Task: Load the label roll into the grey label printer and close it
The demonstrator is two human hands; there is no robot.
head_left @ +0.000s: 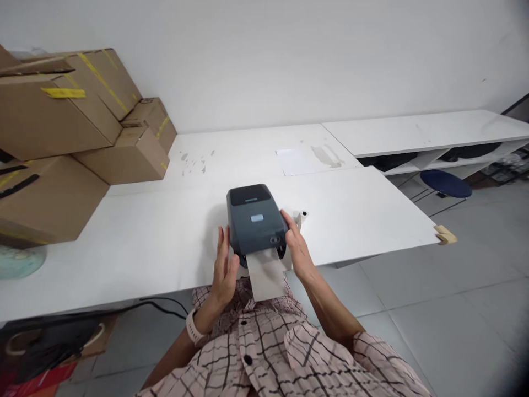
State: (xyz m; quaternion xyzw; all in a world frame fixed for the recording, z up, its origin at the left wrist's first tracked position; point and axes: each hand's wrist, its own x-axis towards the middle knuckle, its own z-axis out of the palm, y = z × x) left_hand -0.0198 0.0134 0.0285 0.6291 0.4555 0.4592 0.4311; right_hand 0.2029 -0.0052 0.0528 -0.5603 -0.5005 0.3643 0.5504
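A dark grey label printer (256, 218) sits near the front edge of the white table, with a light button or window on its lid. From its front a pale paper strip (268, 275) hangs down over the table edge. My left hand (225, 270) lies along the printer's left side, fingers pointing up and thumb toward the front corner. On the other side my right hand (297, 248) rests with its fingers against the casing, so the printer is held between both palms. A small white paper roll (303, 214) lies just beyond my right fingers.
Cardboard boxes (53, 127) with yellow tape are stacked at the left. A white paper sheet (294, 162) lies toward the wall. A black cable (157, 304) runs below the table edge. At the right stand a blue stool (445, 183) and a yellowish corner pad (445, 235).
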